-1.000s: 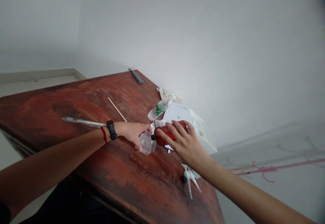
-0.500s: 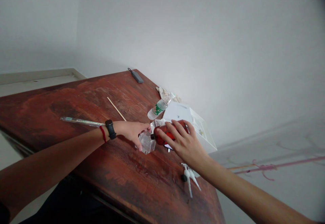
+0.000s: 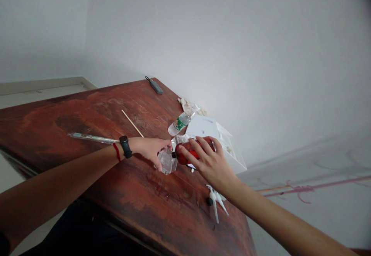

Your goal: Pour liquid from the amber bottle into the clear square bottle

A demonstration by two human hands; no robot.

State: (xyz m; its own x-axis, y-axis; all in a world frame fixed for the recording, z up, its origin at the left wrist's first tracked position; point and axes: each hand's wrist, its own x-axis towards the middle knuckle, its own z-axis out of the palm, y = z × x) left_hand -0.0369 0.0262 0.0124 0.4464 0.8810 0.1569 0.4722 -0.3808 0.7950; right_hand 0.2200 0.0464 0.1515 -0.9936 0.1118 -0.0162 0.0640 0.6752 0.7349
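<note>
My right hand grips a reddish-brown bottle, tilted onto its side with its dark neck pointing left. That neck is at the opening of a clear plastic container. Around the container's left side curl the fingers and thumb of my left hand, which wears a black watch and a red cord at the wrist. Whether liquid flows from the bottle is too small to tell.
Behind my hands are a clear bottle with a green label, a white box and a crumpled cloth. A thin stick and a wrapped packet lie left. White nozzles lie front right. A grey device sits at the far corner.
Almost nothing differs. The view has shifted slightly, while both hands keep their hold on the bottle and the container.
</note>
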